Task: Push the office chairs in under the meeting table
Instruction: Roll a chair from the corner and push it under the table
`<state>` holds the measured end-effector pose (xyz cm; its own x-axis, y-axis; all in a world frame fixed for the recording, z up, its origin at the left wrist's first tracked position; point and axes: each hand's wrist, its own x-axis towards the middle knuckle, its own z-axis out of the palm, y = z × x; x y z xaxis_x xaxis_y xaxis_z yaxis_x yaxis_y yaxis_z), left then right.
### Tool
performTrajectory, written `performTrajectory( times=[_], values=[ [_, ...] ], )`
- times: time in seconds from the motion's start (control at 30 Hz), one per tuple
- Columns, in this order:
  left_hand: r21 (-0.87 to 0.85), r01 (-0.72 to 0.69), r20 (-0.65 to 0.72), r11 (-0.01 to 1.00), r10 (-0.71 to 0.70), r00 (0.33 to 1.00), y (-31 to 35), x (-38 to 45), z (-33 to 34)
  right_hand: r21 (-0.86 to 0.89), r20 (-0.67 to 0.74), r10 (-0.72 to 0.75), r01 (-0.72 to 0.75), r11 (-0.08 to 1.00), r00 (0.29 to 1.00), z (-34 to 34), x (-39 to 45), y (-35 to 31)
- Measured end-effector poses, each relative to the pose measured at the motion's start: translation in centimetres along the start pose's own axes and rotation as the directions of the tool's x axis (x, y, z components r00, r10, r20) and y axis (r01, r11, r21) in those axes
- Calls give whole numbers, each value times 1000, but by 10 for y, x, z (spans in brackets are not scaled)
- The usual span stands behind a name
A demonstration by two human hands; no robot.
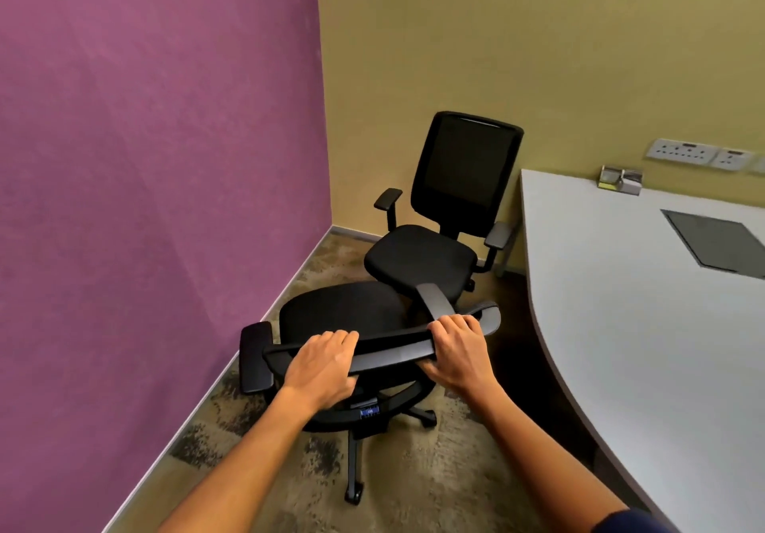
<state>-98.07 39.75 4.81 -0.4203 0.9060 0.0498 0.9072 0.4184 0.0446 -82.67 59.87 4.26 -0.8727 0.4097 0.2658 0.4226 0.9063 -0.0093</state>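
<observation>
Both hands are wrapping over the top rail of the nearest black mesh-backed office chair (343, 317) in the lower centre of the frame: the left hand (321, 364) is curling its fingers over the rail's left part, the right hand (455, 350) is gripping its right part. Spaced apart like this, they are probably steering as well as pushing. That chair's seat is facing away toward the upper part of the frame, its back rail running left to right, so it is pointing along the purple wall (157, 159) rather than at the white curved meeting surface (645, 346) on the right. A second black office chair (447, 217) is standing beyond it in the corner, seat facing toward the lower left, just beside the surface's far edge, not tucked under.
</observation>
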Motion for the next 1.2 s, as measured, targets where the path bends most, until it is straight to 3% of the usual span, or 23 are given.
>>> performTrajectory(
  times=[0.5, 0.73, 1.07, 1.2],
  values=[
    [-49, -103, 51, 993, 106, 993, 85, -135, -5, 24, 35, 168, -169, 985, 985, -49, -177, -33],
    [-31, -232, 54, 972, 233, 971, 95, -194, -9, 5, -8, 274, -274, 962, 962, -67, -255, -75],
    [-17, -502, 23, 865, 502, 864, 44, -259, -14, 11, -122, 515, -518, 856, 848, -80, -333, -198],
    [34, -531, 23, 847, 530, 848, 19, -281, -17, -52, -130, 603, -613, 788, 787, -84, -351, -251]
  ],
)
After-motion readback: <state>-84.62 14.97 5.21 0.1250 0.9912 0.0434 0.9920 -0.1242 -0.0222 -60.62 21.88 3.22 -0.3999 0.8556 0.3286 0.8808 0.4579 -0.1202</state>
